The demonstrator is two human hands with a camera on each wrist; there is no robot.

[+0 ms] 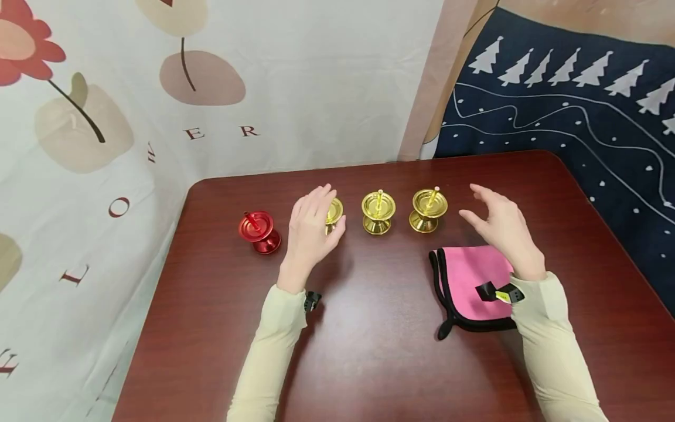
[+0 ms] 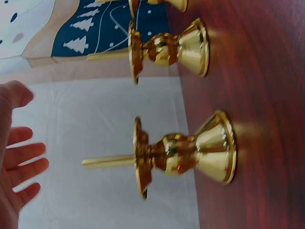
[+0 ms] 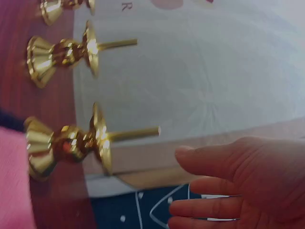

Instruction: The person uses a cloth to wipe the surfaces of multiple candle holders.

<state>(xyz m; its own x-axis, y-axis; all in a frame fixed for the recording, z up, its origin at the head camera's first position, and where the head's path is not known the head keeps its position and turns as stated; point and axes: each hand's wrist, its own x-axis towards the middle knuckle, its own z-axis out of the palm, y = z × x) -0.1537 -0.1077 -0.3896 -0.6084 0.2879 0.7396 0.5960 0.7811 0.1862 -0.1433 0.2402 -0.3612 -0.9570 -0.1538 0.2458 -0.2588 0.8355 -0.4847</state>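
Observation:
Three gold candle holders stand upright on the dark red table, each with a round dish and a thin upright stem. My left hand [image 1: 312, 225] hovers over the left gold candle holder [image 1: 333, 212] and partly hides it. In the left wrist view, its fingers are apart from that holder's stem [image 2: 108, 161]. The middle gold candle holder [image 1: 377, 225] stands between the other two. My right hand [image 1: 501, 225] is to the right of the right gold candle holder [image 1: 424, 221], thumb and fingers spread, holding nothing. A red candle holder [image 1: 267, 241] leans slightly at the far left.
A folded pink cloth [image 1: 469, 281] with black edging lies under my right wrist. Behind the table [image 1: 369, 351] hangs a pale printed curtain [image 1: 327, 88]. A dark blue cloth with white trees [image 1: 554, 117] hangs at the right.

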